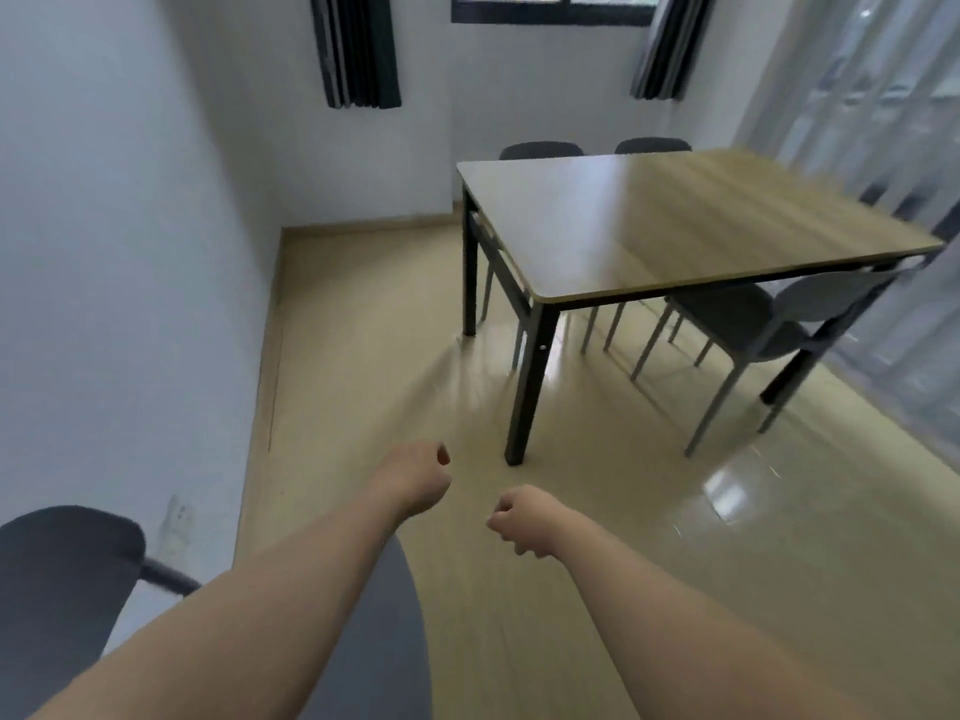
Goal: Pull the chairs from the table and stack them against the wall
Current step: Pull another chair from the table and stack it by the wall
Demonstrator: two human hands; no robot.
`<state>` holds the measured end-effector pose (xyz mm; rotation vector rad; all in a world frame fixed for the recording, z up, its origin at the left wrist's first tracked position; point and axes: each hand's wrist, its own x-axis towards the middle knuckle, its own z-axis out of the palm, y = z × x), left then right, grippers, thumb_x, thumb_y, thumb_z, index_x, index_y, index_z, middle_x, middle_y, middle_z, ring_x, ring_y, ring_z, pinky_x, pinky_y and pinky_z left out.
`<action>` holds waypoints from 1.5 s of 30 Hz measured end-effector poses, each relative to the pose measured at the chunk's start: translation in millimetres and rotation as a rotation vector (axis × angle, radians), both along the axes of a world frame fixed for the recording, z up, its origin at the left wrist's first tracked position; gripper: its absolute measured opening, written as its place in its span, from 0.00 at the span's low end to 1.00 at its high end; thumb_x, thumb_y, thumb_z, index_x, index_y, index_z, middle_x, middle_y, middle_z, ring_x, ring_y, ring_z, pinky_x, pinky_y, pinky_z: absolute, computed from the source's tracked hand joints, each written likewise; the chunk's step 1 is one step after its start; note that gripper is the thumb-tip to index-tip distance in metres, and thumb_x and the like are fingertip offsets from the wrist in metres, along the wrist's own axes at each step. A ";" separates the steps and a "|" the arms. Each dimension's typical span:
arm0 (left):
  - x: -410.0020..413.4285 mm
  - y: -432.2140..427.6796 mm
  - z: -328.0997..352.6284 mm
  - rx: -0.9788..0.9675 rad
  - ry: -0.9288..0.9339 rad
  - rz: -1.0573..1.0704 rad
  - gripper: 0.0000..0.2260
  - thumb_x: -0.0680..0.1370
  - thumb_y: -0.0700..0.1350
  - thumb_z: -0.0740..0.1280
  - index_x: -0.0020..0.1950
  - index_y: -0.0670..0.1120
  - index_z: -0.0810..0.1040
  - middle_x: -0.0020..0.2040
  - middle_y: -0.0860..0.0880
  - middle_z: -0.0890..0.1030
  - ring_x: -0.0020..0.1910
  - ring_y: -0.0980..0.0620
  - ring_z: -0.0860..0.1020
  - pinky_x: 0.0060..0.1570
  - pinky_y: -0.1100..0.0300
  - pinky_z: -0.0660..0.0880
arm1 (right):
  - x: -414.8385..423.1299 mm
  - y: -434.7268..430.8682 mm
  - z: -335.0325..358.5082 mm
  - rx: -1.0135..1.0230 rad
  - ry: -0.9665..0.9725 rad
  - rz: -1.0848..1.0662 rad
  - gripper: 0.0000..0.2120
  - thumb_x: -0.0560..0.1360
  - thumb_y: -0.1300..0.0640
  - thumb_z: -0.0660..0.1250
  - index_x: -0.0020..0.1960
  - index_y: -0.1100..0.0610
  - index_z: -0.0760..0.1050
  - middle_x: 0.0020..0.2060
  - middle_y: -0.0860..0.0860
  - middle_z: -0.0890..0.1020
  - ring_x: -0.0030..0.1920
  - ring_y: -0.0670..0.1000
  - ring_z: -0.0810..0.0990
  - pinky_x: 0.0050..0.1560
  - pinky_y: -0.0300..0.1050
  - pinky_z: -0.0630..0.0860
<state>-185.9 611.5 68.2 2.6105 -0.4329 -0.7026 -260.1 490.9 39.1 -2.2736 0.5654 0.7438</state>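
Observation:
A wooden-topped table on black legs stands at the centre right. One grey chair is tucked under its near side. The backs of two more chairs show above its far edge. A dark grey chair stands by the left wall at the bottom left, its seat partly hidden under my left forearm. My left hand and my right hand are stretched out over the floor with fingers curled in, holding nothing and touching no chair.
The white wall runs along the left, with a socket low down near the dark chair. A window with dark curtains is at the back. Sheer curtains hang on the right. Pale floor lies between wall and table.

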 end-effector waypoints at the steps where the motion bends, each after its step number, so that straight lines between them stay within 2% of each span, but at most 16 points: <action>1: -3.5 -28.2 -1.3 0.001 0.008 -0.034 0.16 0.79 0.40 0.57 0.65 0.44 0.74 0.62 0.42 0.79 0.61 0.44 0.77 0.59 0.55 0.73 | -7.1 -26.1 0.7 0.000 0.004 -0.041 0.18 0.80 0.55 0.56 0.65 0.62 0.73 0.48 0.54 0.75 0.47 0.53 0.74 0.45 0.45 0.70; 5: -21.8 -153.2 -3.4 -0.039 0.052 -0.092 0.17 0.78 0.41 0.59 0.66 0.45 0.73 0.62 0.41 0.79 0.60 0.43 0.78 0.60 0.54 0.75 | -37.8 -149.2 3.5 -0.005 -0.004 -0.170 0.17 0.79 0.57 0.57 0.62 0.65 0.75 0.48 0.58 0.77 0.45 0.54 0.75 0.36 0.43 0.69; 8: -38.1 -242.3 6.7 -0.080 0.081 -0.113 0.18 0.78 0.41 0.59 0.67 0.46 0.72 0.64 0.42 0.77 0.61 0.43 0.78 0.61 0.55 0.75 | -59.7 -240.5 15.0 -0.036 -0.023 -0.221 0.10 0.79 0.58 0.57 0.50 0.62 0.75 0.44 0.57 0.76 0.43 0.54 0.74 0.28 0.39 0.64; 10: -45.7 -310.3 10.4 -0.075 0.058 -0.173 0.18 0.79 0.41 0.58 0.69 0.46 0.71 0.64 0.43 0.77 0.62 0.44 0.77 0.59 0.56 0.74 | -76.3 -305.8 26.3 -0.069 -0.041 -0.269 0.08 0.79 0.58 0.57 0.46 0.60 0.72 0.43 0.57 0.75 0.42 0.54 0.74 0.28 0.39 0.63; 15: -60.9 -446.7 15.7 -0.115 0.080 -0.289 0.21 0.78 0.41 0.61 0.71 0.45 0.67 0.61 0.38 0.78 0.59 0.40 0.79 0.58 0.50 0.78 | -108.9 -437.8 35.9 -0.093 -0.041 -0.428 0.07 0.79 0.59 0.56 0.47 0.59 0.71 0.45 0.56 0.75 0.42 0.54 0.74 0.27 0.38 0.65; 18: -57.4 -514.3 18.6 -0.096 0.038 -0.372 0.21 0.78 0.43 0.61 0.72 0.47 0.66 0.62 0.40 0.78 0.58 0.42 0.79 0.57 0.53 0.77 | -113.2 -502.9 33.1 -0.096 -0.045 -0.501 0.06 0.78 0.58 0.57 0.47 0.58 0.71 0.45 0.55 0.75 0.42 0.54 0.74 0.29 0.38 0.65; 22: -36.4 -598.4 8.8 -0.103 0.028 -0.437 0.19 0.80 0.41 0.60 0.72 0.47 0.67 0.64 0.42 0.76 0.59 0.44 0.78 0.60 0.52 0.77 | -105.3 -584.5 32.6 -0.111 -0.057 -0.573 0.06 0.78 0.57 0.58 0.47 0.58 0.71 0.45 0.55 0.76 0.43 0.54 0.74 0.30 0.39 0.65; 25: -5.9 -672.8 -1.1 -0.100 -0.009 -0.474 0.19 0.80 0.40 0.59 0.71 0.47 0.67 0.63 0.44 0.77 0.57 0.47 0.79 0.56 0.56 0.78 | -83.4 -656.0 29.4 -0.150 -0.074 -0.600 0.06 0.78 0.56 0.58 0.46 0.58 0.71 0.45 0.55 0.76 0.43 0.54 0.74 0.30 0.39 0.65; 27: 19.9 -722.9 -0.5 -0.083 -0.044 -0.501 0.17 0.80 0.42 0.59 0.70 0.47 0.67 0.62 0.44 0.78 0.55 0.47 0.79 0.53 0.54 0.78 | -59.9 -703.4 28.8 -0.173 -0.067 -0.601 0.06 0.77 0.57 0.58 0.46 0.58 0.71 0.44 0.55 0.75 0.41 0.53 0.74 0.31 0.39 0.65; 29: 48.5 -773.6 3.9 -0.068 -0.057 -0.524 0.16 0.80 0.42 0.58 0.68 0.46 0.68 0.60 0.44 0.78 0.50 0.47 0.78 0.51 0.54 0.78 | -33.2 -749.6 28.7 -0.184 -0.060 -0.602 0.08 0.77 0.58 0.57 0.47 0.61 0.72 0.44 0.55 0.75 0.40 0.53 0.73 0.34 0.41 0.68; 31: 72.3 -816.1 8.8 -0.058 -0.069 -0.542 0.16 0.80 0.42 0.58 0.67 0.45 0.69 0.59 0.43 0.78 0.48 0.47 0.76 0.48 0.55 0.76 | -8.5 -786.3 31.5 -0.188 -0.080 -0.593 0.15 0.77 0.58 0.57 0.54 0.69 0.75 0.44 0.59 0.75 0.42 0.54 0.72 0.42 0.46 0.71; 34: 100.2 -880.2 12.9 -0.053 -0.095 -0.559 0.16 0.79 0.42 0.58 0.66 0.45 0.70 0.58 0.43 0.78 0.50 0.46 0.77 0.49 0.54 0.77 | 26.0 -842.5 32.9 -0.171 -0.132 -0.598 0.17 0.78 0.57 0.58 0.60 0.66 0.75 0.56 0.64 0.79 0.51 0.60 0.79 0.59 0.53 0.77; 35: 107.3 -902.3 11.8 -0.050 -0.084 -0.558 0.16 0.79 0.42 0.58 0.67 0.45 0.69 0.59 0.43 0.78 0.52 0.46 0.77 0.50 0.54 0.77 | 37.0 -864.7 30.7 -0.183 -0.144 -0.590 0.16 0.78 0.57 0.58 0.60 0.64 0.76 0.57 0.62 0.80 0.54 0.59 0.80 0.59 0.52 0.77; 39: 121.7 -969.2 -1.2 -0.047 -0.024 -0.515 0.19 0.79 0.42 0.59 0.71 0.47 0.67 0.63 0.45 0.77 0.59 0.46 0.77 0.57 0.55 0.76 | 67.0 -943.0 12.6 -0.356 -0.153 -0.604 0.10 0.78 0.57 0.58 0.57 0.54 0.74 0.51 0.53 0.78 0.49 0.53 0.78 0.46 0.46 0.77; 42: 130.5 -1023.1 -25.0 -0.035 0.042 -0.437 0.21 0.78 0.44 0.62 0.71 0.48 0.67 0.66 0.46 0.76 0.62 0.48 0.76 0.57 0.58 0.74 | 91.1 -1007.3 -4.2 -0.479 -0.144 -0.463 0.13 0.76 0.56 0.59 0.60 0.53 0.73 0.55 0.53 0.78 0.56 0.55 0.77 0.54 0.49 0.77; 45: 130.6 -1059.8 -48.4 0.019 0.135 -0.349 0.23 0.76 0.47 0.66 0.71 0.50 0.68 0.67 0.49 0.75 0.63 0.49 0.75 0.59 0.59 0.74 | 107.7 -1056.8 -19.5 -0.524 -0.120 -0.259 0.14 0.77 0.54 0.59 0.61 0.53 0.72 0.58 0.53 0.77 0.61 0.55 0.73 0.60 0.49 0.70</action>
